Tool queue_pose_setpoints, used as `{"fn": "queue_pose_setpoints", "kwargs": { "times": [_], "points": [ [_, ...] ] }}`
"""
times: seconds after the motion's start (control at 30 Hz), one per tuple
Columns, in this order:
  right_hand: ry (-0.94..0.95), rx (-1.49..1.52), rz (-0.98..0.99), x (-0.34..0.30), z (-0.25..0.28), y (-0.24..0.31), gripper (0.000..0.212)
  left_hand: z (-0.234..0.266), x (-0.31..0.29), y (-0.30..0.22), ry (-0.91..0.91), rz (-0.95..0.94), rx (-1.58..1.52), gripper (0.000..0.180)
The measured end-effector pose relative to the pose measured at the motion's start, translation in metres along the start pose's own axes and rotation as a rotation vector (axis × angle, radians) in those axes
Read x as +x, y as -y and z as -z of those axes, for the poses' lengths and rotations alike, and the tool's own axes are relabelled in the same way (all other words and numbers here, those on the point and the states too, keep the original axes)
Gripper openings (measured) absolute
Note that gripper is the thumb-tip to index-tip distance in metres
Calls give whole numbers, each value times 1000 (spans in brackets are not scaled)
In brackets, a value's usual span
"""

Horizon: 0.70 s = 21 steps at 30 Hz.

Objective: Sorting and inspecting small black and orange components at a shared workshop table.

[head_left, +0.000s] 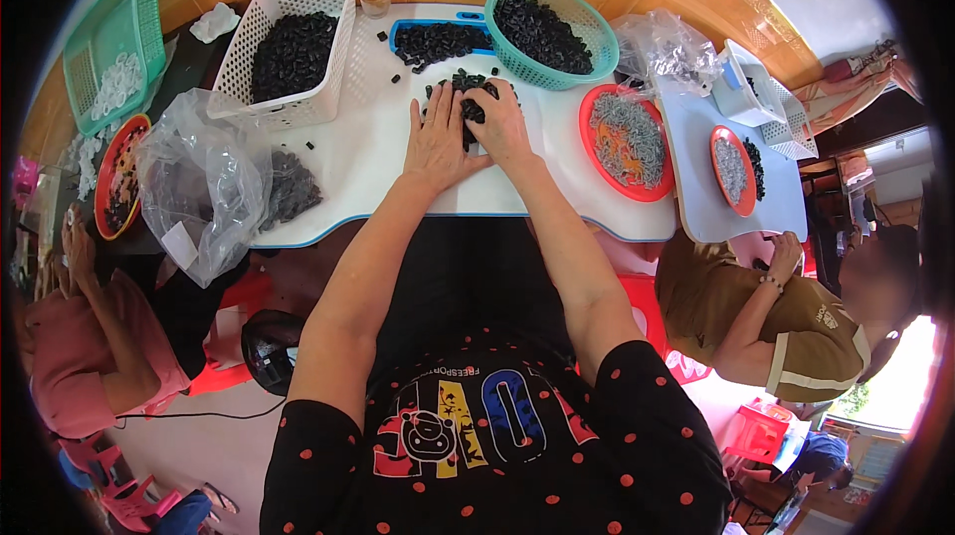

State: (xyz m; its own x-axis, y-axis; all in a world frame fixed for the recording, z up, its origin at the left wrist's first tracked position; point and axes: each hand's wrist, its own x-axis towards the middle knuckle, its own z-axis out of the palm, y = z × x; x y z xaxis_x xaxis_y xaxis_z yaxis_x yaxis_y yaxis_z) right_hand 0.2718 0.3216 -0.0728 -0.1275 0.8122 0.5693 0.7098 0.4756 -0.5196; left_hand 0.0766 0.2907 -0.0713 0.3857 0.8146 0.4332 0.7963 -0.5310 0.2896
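Note:
A small heap of black plastic pieces lies on the white table, under and between my hands. My left hand rests with its fingers stretched out along the heap's left side. Curled around some of the pieces is my right hand, its fingertips bent in toward the left hand; part of the heap is hidden beneath both. Just beyond sits a blue tray of similar black pieces, with a few loose ones beside it.
A white basket and a green basket hold black pieces. An orange-red tray holds grey screw-like parts. A clear plastic bag is at left, another bag at right. Co-workers sit on both sides.

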Motion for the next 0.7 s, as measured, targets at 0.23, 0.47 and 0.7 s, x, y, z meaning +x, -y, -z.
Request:
{"fn": "queue_pose_setpoints", "kwargs": {
  "times": [0.23, 0.47, 0.7],
  "points": [
    [101, -147, -25, -7, -4, -6, 56, -3, 11, 3, 20, 7, 5, 116],
    [44, -179, -29, -11, 1, -4, 58, -2, 4, 3, 38, -1, 8, 114],
    [30, -183, -16, -5, 1, 8, 53, 0, 6, 6, 42, -9, 36, 112]
  ]
}}
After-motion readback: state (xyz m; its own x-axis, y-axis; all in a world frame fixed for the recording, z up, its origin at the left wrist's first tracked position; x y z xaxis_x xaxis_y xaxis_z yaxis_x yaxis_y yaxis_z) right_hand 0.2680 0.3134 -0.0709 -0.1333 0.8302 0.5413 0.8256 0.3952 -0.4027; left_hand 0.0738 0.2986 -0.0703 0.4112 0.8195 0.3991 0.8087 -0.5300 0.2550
